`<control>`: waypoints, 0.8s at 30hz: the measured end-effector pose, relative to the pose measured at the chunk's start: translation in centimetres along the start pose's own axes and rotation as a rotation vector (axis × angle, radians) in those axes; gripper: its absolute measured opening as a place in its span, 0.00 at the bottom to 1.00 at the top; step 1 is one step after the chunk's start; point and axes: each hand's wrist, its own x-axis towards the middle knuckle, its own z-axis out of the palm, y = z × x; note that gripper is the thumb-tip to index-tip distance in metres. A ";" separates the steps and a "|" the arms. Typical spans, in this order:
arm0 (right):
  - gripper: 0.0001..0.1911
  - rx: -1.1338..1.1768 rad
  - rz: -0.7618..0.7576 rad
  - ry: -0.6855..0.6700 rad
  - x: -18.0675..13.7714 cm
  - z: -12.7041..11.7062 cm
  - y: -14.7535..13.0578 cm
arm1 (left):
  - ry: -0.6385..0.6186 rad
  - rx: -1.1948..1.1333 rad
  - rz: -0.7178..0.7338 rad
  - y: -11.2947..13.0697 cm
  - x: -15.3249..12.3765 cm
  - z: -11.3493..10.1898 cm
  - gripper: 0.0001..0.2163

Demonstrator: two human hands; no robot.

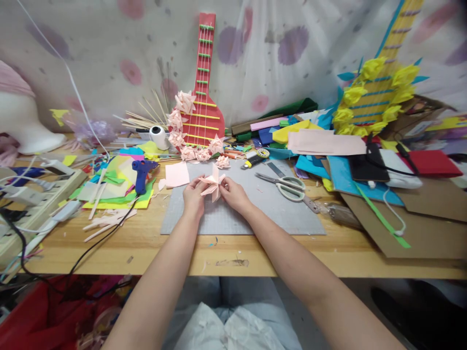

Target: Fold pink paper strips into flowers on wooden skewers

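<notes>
Between my two hands, above the grey cutting mat (255,214), is a folded pink paper flower (213,183) with pointed petals. My left hand (194,195) pinches its left side. My right hand (233,193) closes on its right side. Left of the hands lies a pink paper square (177,174), partly on the mat. Behind the hands stands a red paper lute (207,116) with strings, green and yellow bars and pink paper flowers along its left and lower edge. One loose pink flower (223,162) sits in front of it.
Scissors (292,187) and a yellow utility knife (255,158) lie on the mat. At left, a blue glue gun (142,175) rests on coloured paper, its black cord crossing the table. A power strip (40,204) is further left; cardboard (419,233) lies right.
</notes>
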 end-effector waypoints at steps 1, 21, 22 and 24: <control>0.07 0.003 -0.017 -0.020 0.0 0.0 0.0 | 0.009 -0.005 -0.004 0.0 0.1 0.0 0.16; 0.06 0.099 -0.259 0.397 0.4 0.1 0.3 | 0.111 0.000 0.048 -0.1 -0.3 0.6 0.22; 0.06 0.123 -0.261 0.389 0.5 0.2 0.3 | 0.120 0.002 0.051 -0.1 -0.3 0.7 0.22; 0.06 0.166 -0.268 0.375 0.5 0.2 0.4 | 0.130 0.005 0.058 -0.2 -0.3 0.8 0.22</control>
